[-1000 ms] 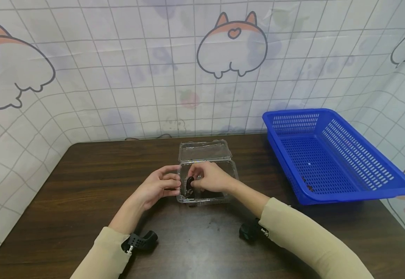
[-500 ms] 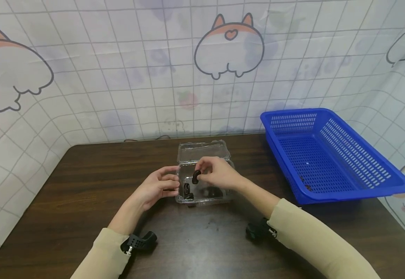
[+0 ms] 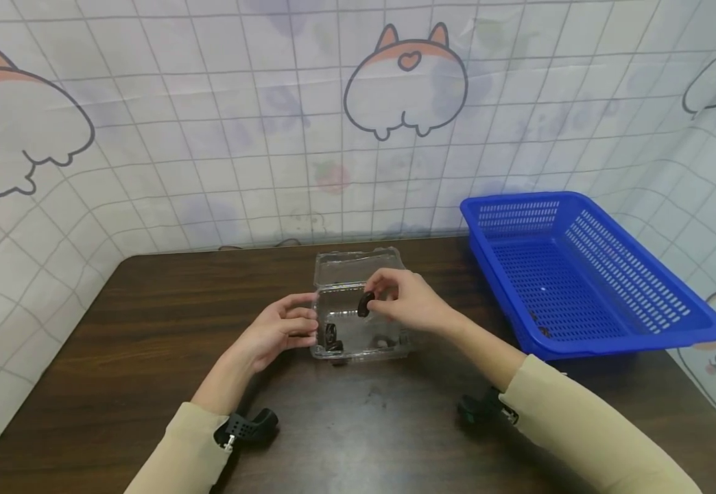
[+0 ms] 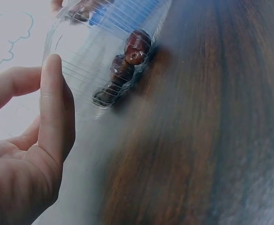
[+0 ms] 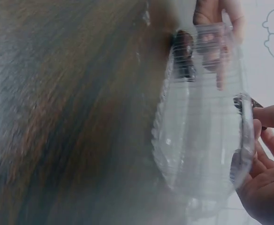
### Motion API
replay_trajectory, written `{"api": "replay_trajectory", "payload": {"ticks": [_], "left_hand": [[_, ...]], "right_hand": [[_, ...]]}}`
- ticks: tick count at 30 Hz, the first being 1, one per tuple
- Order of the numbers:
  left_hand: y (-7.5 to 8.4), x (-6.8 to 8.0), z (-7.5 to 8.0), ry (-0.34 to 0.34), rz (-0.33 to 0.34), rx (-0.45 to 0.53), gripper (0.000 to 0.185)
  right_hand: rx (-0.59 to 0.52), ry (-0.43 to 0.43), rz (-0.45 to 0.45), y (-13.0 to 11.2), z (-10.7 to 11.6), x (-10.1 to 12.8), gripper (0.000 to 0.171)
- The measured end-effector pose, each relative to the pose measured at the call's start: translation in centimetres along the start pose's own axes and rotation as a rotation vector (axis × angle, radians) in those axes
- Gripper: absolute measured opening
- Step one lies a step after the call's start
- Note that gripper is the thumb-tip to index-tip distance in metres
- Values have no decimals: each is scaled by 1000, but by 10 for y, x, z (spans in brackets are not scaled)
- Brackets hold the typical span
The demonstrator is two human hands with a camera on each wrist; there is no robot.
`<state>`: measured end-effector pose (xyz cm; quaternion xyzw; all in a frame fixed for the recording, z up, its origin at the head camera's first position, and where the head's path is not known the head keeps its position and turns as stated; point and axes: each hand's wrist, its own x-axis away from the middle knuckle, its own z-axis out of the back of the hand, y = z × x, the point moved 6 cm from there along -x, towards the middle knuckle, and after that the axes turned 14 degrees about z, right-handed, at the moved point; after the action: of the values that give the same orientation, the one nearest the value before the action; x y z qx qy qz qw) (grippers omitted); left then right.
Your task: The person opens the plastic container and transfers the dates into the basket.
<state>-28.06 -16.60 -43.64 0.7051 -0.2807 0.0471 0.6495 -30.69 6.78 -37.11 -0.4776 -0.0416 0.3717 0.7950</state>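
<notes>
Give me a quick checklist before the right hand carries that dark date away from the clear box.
1. Date pinched in right hand: ok.
2. Date lifted above the clear box rim: ok.
3. Left hand steadies the box's left side: ok.
4. Box lid open and folded back: ok.
5. Blue basket on the table to the right, open on top: ok.
6. Firmness of the grip: cannot tell.
</notes>
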Motion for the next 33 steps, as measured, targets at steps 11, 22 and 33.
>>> {"api": "replay_trajectory", "payload": {"ticks": [11,22,33], "left_hand": [[2,3,-1,3,-1,-4,61],[2,2,-3,5,0,4,62],[1,-1,-2,1,3,9,63]], "right_hand": [[45,25,25,-13,28,18,17],[178,33,38,-29,61,39,18],[139,91,-61,-23,101,63,22]]}}
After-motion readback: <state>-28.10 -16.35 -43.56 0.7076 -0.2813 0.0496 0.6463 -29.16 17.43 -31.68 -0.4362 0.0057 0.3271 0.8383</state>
